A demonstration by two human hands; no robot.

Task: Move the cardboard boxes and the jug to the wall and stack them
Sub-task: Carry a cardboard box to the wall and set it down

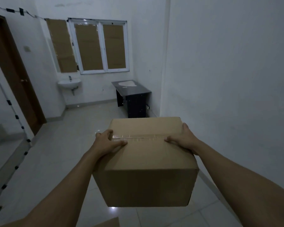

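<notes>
Taped brown cardboard box (144, 163) is up off the pale tiled floor (59, 161), left hand (107, 141) and right hand (181, 139) clamping opposite sides, thumbs on top, steadying it beside the white wall (228, 79).

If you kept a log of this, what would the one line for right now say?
stage: carrying | cardboard box: taped shut, off the floor | left hand: grips left side | right hand: grips right side | white wall: to the right

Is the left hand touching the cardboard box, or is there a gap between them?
Touching. The head view shows the left hand gripping the cardboard box, thumb lying on its taped top.
</notes>
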